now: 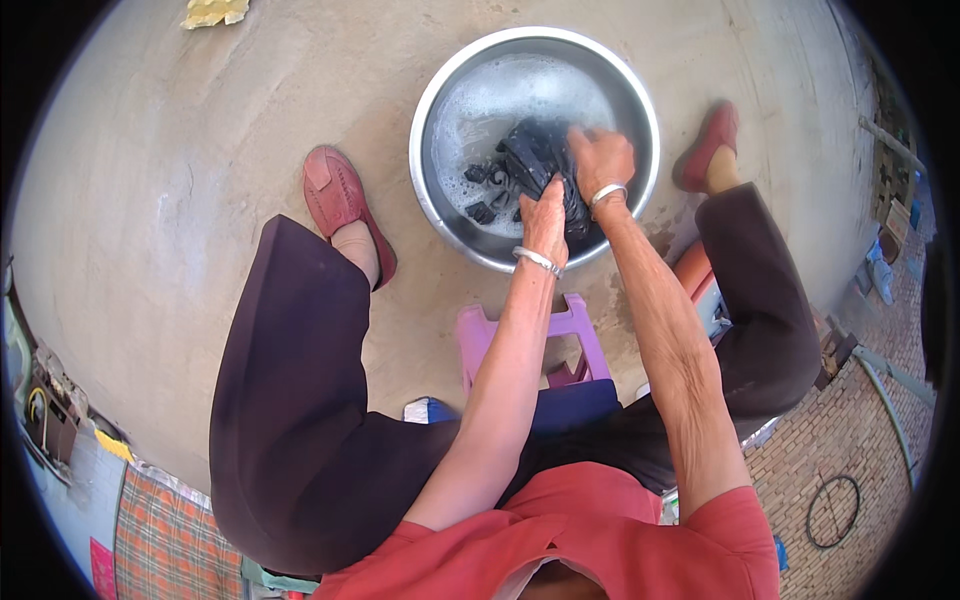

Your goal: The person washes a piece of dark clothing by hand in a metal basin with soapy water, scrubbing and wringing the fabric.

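Note:
A wide metal basin (425,190) stands on the floor between my feet, with sudsy water (520,85) in it. Dark wet cloth (530,155) lies bunched in the basin's near half, parts of it under the water. My left hand (545,218) is closed on the cloth's near side, thumb pointing away from me. Just right of it, my right hand (603,158) is curled in a fist on the cloth's right edge. Each wrist wears a silvery bangle. The fingertips of both hands are hidden in the cloth.
Behind the basin's near rim is a purple plastic stool (475,330), between my legs. My red shoes (340,195) flank the basin on concrete floor. A yellowish piece (215,12) lies at far left. Right, a dark hoop (833,510) lies on brick paving.

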The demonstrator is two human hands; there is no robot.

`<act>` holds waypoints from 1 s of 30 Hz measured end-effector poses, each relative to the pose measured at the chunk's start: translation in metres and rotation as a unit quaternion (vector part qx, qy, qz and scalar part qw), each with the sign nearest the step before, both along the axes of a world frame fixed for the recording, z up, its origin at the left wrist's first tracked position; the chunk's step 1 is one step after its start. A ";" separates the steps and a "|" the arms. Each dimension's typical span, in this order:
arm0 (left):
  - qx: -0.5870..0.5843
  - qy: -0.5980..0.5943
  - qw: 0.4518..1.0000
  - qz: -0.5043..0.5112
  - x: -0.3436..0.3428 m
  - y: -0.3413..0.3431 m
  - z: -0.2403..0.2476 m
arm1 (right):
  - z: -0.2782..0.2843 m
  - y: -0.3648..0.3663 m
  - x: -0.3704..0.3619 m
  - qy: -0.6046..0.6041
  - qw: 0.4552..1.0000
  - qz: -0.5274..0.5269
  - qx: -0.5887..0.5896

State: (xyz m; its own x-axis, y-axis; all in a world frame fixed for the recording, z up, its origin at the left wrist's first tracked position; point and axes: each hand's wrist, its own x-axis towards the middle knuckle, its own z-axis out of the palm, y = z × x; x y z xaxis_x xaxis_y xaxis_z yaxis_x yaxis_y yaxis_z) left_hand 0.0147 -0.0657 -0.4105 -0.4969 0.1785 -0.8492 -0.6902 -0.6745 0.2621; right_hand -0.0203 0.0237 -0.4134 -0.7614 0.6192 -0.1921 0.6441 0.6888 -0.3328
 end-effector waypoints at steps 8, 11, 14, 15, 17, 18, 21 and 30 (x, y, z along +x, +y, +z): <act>0.029 -0.029 0.999 -0.003 0.004 -0.033 -0.030 | 0.063 -0.099 0.062 0.159 0.978 0.076 -0.109; 0.036 -0.027 0.999 0.007 0.002 -0.019 -0.008 | 0.017 -0.034 0.017 0.022 0.997 0.009 -0.073; 0.040 0.019 0.999 0.023 -0.001 -0.005 -0.009 | 0.004 -0.002 -0.002 0.020 0.999 -0.023 -0.015; 0.038 0.024 0.998 0.040 -0.004 -0.006 -0.013 | 0.014 -0.017 0.004 0.050 0.999 -0.011 -0.019; 0.032 0.010 0.999 -0.024 -0.003 -0.027 -0.022 | 0.049 -0.064 0.026 0.091 0.994 0.022 -0.056; 0.030 -0.021 0.999 -0.028 -0.006 -0.034 -0.027 | 0.062 -0.084 0.045 0.114 0.986 0.044 -0.116; 0.051 -0.097 0.993 -0.046 -0.006 -0.040 -0.019 | 0.065 -0.099 0.057 0.157 0.977 0.066 -0.130; 0.046 -0.002 0.999 0.002 0.001 -0.025 -0.022 | 0.047 -0.063 0.038 0.063 0.995 -0.012 -0.082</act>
